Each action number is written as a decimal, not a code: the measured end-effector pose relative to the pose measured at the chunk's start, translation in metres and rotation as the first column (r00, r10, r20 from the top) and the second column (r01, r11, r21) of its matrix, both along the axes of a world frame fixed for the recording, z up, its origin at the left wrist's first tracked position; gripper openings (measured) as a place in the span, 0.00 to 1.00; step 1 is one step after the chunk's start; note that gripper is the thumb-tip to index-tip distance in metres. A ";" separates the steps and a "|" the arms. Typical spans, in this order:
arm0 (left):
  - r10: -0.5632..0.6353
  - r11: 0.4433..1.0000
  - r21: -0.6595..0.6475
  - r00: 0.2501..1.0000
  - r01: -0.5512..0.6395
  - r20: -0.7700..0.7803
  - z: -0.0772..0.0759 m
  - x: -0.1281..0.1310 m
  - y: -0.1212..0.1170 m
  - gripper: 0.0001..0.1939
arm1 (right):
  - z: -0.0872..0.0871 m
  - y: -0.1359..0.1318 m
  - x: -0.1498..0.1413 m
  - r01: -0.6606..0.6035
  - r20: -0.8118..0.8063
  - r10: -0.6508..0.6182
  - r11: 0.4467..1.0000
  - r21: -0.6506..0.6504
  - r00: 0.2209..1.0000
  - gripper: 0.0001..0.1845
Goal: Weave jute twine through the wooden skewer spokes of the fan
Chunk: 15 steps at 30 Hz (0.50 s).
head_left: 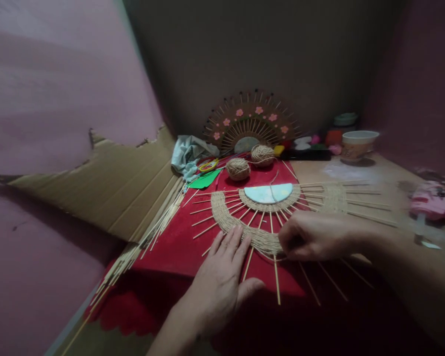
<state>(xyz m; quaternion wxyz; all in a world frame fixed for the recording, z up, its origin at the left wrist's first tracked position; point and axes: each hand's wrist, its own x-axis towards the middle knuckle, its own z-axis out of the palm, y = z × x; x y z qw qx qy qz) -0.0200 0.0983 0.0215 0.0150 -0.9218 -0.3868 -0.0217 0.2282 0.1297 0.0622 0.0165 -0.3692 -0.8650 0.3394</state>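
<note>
A half-round fan of thin wooden sticks (278,217) lies on a red cloth (178,252), with a pale blue half disc (269,193) at its hub and bands of jute twine woven through the sticks. My left hand (222,277) lies flat and open on the cloth, fingertips resting on the outer woven band (226,217). My right hand (311,235) is closed in a pinch at the lower edge of that band, apparently on the twine strand being woven; the strand itself is hard to see.
Two twine balls (238,168) sit behind the fan. A finished decorated stick fan (250,123) leans on the back wall. Loose sticks (148,232) and torn cardboard (107,183) lie left. A cup (358,144) stands back right, a pink glue gun (433,205) at right.
</note>
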 end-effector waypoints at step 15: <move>0.024 0.998 0.050 0.994 -0.029 0.108 -0.007 0.000 0.016 0.28 | -0.006 0.003 -0.006 0.062 -0.059 -0.055 0.989 0.133 0.997 0.06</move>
